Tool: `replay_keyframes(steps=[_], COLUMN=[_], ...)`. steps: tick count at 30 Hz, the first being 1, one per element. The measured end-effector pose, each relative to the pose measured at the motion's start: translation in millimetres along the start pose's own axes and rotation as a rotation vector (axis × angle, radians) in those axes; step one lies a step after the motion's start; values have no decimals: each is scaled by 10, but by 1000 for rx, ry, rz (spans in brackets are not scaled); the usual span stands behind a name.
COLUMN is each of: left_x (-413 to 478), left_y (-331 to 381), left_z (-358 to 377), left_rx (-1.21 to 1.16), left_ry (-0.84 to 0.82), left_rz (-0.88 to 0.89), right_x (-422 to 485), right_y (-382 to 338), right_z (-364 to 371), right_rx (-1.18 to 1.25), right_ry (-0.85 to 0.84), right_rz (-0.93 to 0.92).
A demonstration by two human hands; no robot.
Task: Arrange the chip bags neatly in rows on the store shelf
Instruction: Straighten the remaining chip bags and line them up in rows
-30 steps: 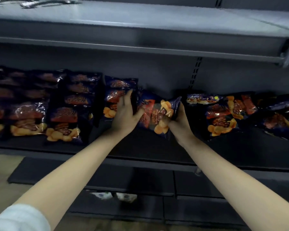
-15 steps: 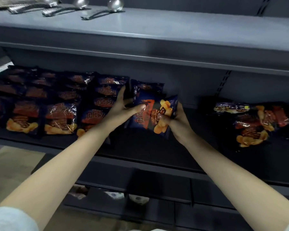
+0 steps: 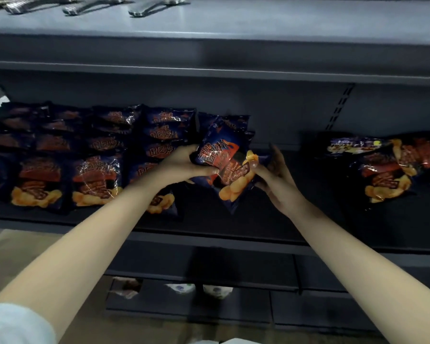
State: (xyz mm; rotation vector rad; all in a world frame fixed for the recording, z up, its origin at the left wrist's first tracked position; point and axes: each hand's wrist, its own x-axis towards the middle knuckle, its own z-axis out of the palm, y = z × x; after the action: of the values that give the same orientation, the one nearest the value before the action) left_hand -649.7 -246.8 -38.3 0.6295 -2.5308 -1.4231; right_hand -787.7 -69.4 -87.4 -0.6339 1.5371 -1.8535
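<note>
**Crooked bag could upset the row**

The left hand [image 3: 184, 165] and right hand [image 3: 276, 176] both grasp one chip bag [image 3: 222, 162], held tilted over the shelf [image 3: 209, 235] just beside the rows [image 3: 92, 155]. Set down askew, its slippery wrapper may slide forward or push the neighbouring bags out of line.

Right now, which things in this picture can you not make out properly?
Head view only.
Metal utensils on the upper shelf: cut off by the top edge.
Right hand: fingertips hidden behind the held chip bag.
Back-row bags at left: too dark to read.
Packages low down: mostly hidden by the chip shelf.
</note>
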Motion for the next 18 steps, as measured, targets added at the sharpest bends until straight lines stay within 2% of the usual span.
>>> replay_keyframes(steps=[3, 5, 7, 13, 16, 18], left_x=[26, 36, 47, 92, 108, 90], left_y=[72, 123, 169, 188, 135, 98], left_z=[-66, -54, -26, -17, -42, -29], left_rx=[141, 235, 289, 344, 357, 344], left_ry=[-141, -207, -239, -260, -190, -87], left_rz=[-36, -31, -13, 25, 42, 87], right_x=[-36, -45, -50, -60, -31, -13], right_y=[-110, -158, -119, 104, 186, 258], right_z=[-81, -114, -114, -37, -6, 27], right_rx=[-269, -538, -695, -641, -645, -659], right_ry=[28, -67, -175, -116, -107, -56], right_rz=[-102, -116, -55, -89, -65, -62])
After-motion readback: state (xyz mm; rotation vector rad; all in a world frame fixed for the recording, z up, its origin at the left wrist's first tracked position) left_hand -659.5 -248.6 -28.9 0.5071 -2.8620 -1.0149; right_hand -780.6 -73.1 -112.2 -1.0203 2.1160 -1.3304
